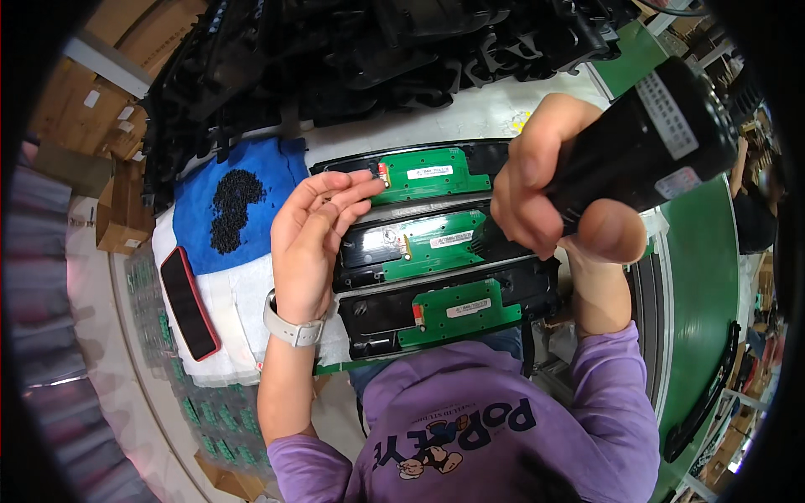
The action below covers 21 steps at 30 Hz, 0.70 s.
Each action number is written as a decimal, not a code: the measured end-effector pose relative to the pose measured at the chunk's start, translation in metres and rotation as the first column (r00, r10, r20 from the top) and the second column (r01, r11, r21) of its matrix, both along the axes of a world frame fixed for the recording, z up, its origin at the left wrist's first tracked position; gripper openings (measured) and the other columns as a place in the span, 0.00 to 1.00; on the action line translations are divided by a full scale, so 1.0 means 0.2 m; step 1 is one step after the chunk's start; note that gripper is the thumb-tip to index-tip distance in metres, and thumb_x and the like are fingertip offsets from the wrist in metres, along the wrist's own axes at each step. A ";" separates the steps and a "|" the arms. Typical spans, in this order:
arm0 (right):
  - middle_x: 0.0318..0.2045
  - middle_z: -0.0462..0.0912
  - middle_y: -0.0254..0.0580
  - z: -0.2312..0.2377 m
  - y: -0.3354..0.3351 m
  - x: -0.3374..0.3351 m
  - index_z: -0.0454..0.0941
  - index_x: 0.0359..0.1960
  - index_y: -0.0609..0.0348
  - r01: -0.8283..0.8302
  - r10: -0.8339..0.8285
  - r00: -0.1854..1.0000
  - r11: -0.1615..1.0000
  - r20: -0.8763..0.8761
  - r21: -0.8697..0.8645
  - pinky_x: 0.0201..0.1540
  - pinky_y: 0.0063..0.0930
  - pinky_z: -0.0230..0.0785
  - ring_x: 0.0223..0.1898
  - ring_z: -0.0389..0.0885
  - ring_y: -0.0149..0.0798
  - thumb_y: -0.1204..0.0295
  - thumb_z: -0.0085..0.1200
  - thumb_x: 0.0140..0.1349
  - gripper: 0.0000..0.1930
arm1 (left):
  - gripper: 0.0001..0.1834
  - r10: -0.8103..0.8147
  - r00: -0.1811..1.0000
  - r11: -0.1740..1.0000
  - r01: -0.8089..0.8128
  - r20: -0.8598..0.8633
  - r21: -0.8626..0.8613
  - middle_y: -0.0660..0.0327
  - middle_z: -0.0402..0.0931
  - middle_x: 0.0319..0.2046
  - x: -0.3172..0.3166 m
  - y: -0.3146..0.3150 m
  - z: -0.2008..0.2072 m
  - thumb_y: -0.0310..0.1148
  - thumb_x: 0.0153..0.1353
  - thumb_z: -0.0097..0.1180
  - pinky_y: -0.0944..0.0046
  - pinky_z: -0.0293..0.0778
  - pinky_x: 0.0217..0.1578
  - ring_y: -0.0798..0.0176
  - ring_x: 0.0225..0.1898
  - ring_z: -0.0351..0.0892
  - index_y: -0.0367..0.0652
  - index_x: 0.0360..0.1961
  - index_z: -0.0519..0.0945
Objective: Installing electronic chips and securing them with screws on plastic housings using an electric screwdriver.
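My right hand (545, 189) is wrapped round a thick black electric screwdriver (620, 138), raised over the right ends of three long black plastic panels. The tool's tip is hidden behind my fingers. My left hand (314, 226) has its thumb and fingers drawn together; what they hold, if anything, is too small to name. Its fingertips are by the red and white connector of the far green circuit board (461, 174). A middle circuit board (436, 243) and a near circuit board (465, 310) lie in the other panels.
A heap of tiny black screws (231, 214) lies on a blue cloth (191, 205) at the left. A phone with a red edge (189, 303) is nearer me. Black plastic parts (360, 63) are piled along the back. Green boards (214, 419) in clear trays stand low at left.
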State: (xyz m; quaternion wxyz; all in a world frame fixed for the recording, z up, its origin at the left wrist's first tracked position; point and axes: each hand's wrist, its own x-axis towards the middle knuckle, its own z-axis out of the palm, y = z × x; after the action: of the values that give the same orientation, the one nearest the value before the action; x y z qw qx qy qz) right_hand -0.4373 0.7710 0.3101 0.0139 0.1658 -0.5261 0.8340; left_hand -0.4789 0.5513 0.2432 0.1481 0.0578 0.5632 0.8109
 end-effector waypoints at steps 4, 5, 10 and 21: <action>0.24 0.73 0.35 -0.02 -0.02 -0.01 0.74 0.27 0.64 0.001 0.000 1.000 0.998 -0.011 0.067 0.26 0.14 0.60 0.23 0.71 0.24 0.72 0.60 0.37 0.14 | 0.10 -0.023 0.999 1.000 0.023 0.042 0.010 0.46 0.72 0.43 -0.01 0.00 -0.02 0.25 0.64 0.34 0.67 0.70 0.48 0.55 0.49 0.74 0.32 0.43 0.67; 0.24 0.73 0.35 -0.02 -0.02 0.00 0.74 0.27 0.65 0.006 -0.005 1.000 0.999 -0.020 0.053 0.25 0.14 0.60 0.23 0.70 0.24 0.73 0.60 0.37 0.13 | 0.10 -0.048 0.998 0.999 0.047 0.048 0.007 0.45 0.72 0.43 0.00 0.00 -0.02 0.26 0.65 0.34 0.67 0.71 0.47 0.55 0.48 0.74 0.33 0.42 0.66; 0.22 0.72 0.34 -0.04 -0.01 0.01 0.73 0.26 0.65 -0.004 0.010 0.998 0.997 -0.070 0.079 0.24 0.15 0.59 0.22 0.69 0.23 0.75 0.60 0.37 0.12 | 0.09 -0.125 0.990 0.991 0.128 0.073 -0.038 0.46 0.76 0.33 0.01 0.01 -0.04 0.30 0.66 0.36 0.72 0.75 0.29 0.60 0.31 0.80 0.34 0.40 0.66; 0.14 0.68 0.34 -0.06 -0.08 0.02 0.66 0.26 0.62 -0.055 0.073 0.991 0.987 -0.116 0.152 0.19 0.16 0.59 0.16 0.65 0.25 0.73 0.60 0.43 0.14 | 0.09 -0.289 0.948 0.957 0.283 0.135 0.064 0.72 0.55 0.11 0.00 0.00 -0.03 0.31 0.65 0.39 0.77 0.44 0.12 0.79 0.12 0.49 0.38 0.34 0.70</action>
State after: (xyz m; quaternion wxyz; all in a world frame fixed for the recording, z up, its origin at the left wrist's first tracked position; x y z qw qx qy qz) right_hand -0.4334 0.7556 0.2975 0.0066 0.2334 -0.5794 0.7809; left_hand -0.4784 0.5520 0.2382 0.3027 0.0837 0.5190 0.7950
